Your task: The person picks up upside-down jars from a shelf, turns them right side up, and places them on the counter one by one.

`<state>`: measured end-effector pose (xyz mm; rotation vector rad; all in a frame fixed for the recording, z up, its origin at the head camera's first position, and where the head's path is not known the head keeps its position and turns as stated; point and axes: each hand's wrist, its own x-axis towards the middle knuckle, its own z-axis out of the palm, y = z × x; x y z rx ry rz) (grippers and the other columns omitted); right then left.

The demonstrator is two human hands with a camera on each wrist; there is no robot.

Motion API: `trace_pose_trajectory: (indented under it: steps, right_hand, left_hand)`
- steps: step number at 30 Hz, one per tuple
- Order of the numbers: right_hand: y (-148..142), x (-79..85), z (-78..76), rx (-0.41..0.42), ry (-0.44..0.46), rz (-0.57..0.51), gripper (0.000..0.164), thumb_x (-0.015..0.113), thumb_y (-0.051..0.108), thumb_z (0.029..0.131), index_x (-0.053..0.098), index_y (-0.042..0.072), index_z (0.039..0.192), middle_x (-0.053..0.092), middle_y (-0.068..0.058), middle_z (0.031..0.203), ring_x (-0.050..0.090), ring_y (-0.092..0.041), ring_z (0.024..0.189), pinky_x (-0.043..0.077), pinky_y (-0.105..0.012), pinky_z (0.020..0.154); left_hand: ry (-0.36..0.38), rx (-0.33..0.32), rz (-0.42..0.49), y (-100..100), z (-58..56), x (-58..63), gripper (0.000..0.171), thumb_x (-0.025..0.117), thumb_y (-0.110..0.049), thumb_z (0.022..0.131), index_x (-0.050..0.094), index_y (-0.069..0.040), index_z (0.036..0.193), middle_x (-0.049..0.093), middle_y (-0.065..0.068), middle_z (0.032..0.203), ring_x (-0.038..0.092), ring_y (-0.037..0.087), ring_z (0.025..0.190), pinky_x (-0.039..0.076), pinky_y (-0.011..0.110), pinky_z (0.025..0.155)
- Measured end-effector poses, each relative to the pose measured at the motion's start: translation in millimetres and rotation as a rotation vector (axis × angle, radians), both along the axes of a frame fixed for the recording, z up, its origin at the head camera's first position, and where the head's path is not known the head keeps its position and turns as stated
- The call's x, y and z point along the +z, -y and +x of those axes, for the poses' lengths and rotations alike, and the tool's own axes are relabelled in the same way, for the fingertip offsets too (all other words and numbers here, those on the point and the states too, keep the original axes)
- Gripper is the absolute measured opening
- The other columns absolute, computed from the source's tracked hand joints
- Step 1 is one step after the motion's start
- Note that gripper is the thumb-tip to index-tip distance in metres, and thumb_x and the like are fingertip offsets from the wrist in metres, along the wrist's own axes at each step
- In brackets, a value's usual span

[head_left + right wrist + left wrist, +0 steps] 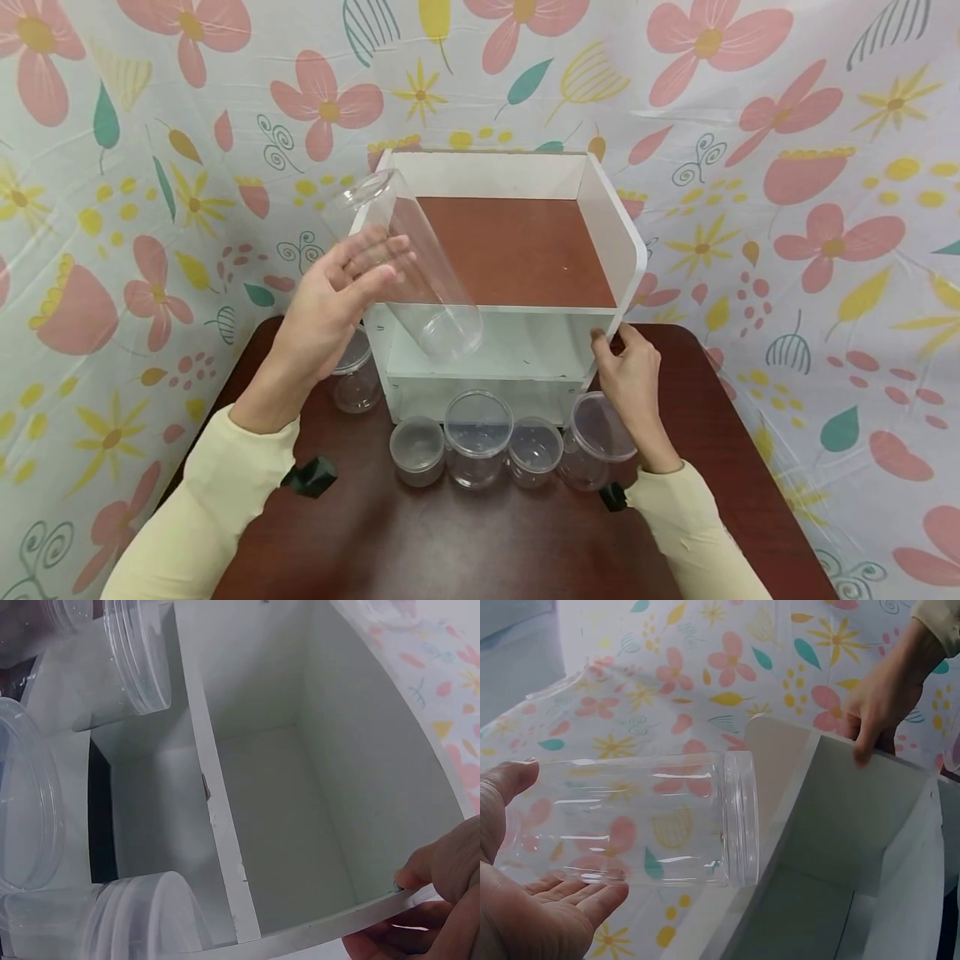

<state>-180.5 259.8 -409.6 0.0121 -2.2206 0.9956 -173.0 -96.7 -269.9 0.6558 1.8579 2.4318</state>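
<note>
My left hand (318,304) holds a tall clear plastic jar (438,287), which leans over the left side of a white shelf unit (517,310). In the left wrist view, the jar (630,817) lies between the thumb and fingers, its clear screw lid (740,817) facing away from the palm. It looks see-through with nothing inside. The right hand (633,379) grips the front edge of the unit's right side panel. Seen from the right wrist, that thumb (420,866) is on the panel's inner face and the fingers are outside.
The unit has a brown top surface (517,250) and two white compartments below. Along its front stand several lidded clear jars, including a short one (416,454) and a larger one (480,450). Another jar (356,387) stands left of the unit. Floral cloth (832,275) hangs around the dark table (465,542).
</note>
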Motion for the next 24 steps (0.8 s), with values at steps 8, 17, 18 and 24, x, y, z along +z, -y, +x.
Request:
trace_pose_trajectory:
  steps: [8, 17, 18, 24]
  right_hand:
    - [-0.1, 0.6, 0.3, 0.007, 0.028, -0.034, 0.013, 0.067, 0.008, 0.096, 0.074, -0.004, 0.094, 0.071, -0.016, 0.078, 0.057, -0.02, 0.061, 0.037, -0.015, 0.053]
    - [-0.4, 2.9, 1.5, 0.013, 0.056, -0.069, 0.015, 0.067, 0.01, 0.097, 0.076, -0.002, 0.098, 0.073, -0.016, 0.081, 0.058, -0.017, 0.062, 0.038, -0.014, 0.051]
    - [-0.5, 2.9, 1.7, 0.013, 0.06, -0.069, 0.015, 0.067, 0.011, 0.097, 0.076, -0.002, 0.098, 0.073, -0.016, 0.081, 0.057, -0.016, 0.062, 0.038, -0.015, 0.05]
    - [-0.9, 1.2, 3.6, 0.005, 0.071, -0.067, 0.02, 0.068, 0.017, 0.098, 0.076, 0.0, 0.103, 0.075, -0.014, 0.087, 0.059, -0.017, 0.069, 0.038, -0.019, 0.054]
  left_hand:
    - [0.018, -0.027, -0.007, -3.8, 5.3, -11.7, 0.056, 0.054, 0.004, 0.102, 0.034, 0.003, 0.154, 0.052, 0.02, 0.147, 0.06, 0.024, 0.129, 0.043, 0.033, 0.111]
    - [0.034, -0.029, -0.043, -12.5, 8.1, -24.1, 0.059, 0.058, 0.002, 0.099, 0.036, 0.0, 0.154, 0.053, 0.018, 0.147, 0.062, 0.021, 0.125, 0.042, 0.033, 0.111]
    - [0.036, -0.032, -0.044, -13.6, 8.4, -25.3, 0.059, 0.058, 0.001, 0.099, 0.037, 0.0, 0.154, 0.053, 0.017, 0.147, 0.062, 0.021, 0.125, 0.041, 0.032, 0.111]
    - [0.051, -0.051, -0.026, -20.9, 10.3, -31.1, 0.058, 0.059, 0.0, 0.099, 0.038, 0.001, 0.153, 0.054, 0.018, 0.147, 0.062, 0.025, 0.127, 0.042, 0.032, 0.111]
